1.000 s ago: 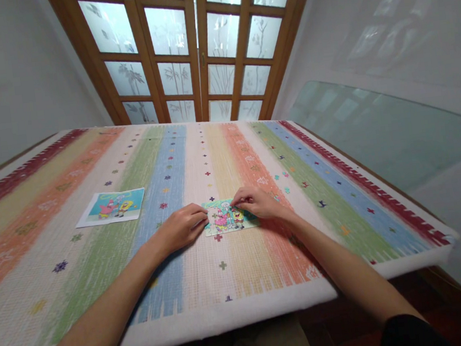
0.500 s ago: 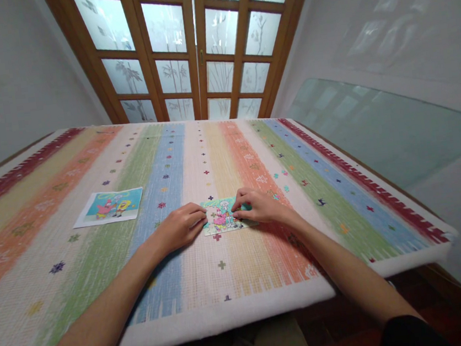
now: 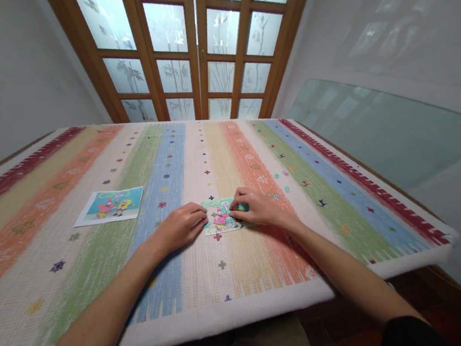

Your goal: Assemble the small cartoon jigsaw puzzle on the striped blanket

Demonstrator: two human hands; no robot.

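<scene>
A partly assembled jigsaw puzzle (image 3: pixel 221 225) with cartoon figures lies flat on the table, with a gap in its left part where the cloth shows through. My left hand (image 3: pixel 184 224) rests at its left edge, fingers bent and pressed together against the border. Over the right half, my right hand (image 3: pixel 255 206) is closed in a pinch at a puzzle piece, which the fingers mostly cover. To the left lies a printed reference picture (image 3: pixel 114 204) showing similar cartoon figures.
Several loose teal puzzle pieces (image 3: pixel 286 189) lie right of my right hand. A striped tablecloth (image 3: pixel 151 282) covers the table, whose near edge is in front of my body. Wooden glass-paned doors (image 3: pixel 193 49) stand beyond, and a glass panel (image 3: pixel 382 114) is at the right wall.
My right hand has shifted very slightly left over the puzzle. My left hand stays at the puzzle's left edge.
</scene>
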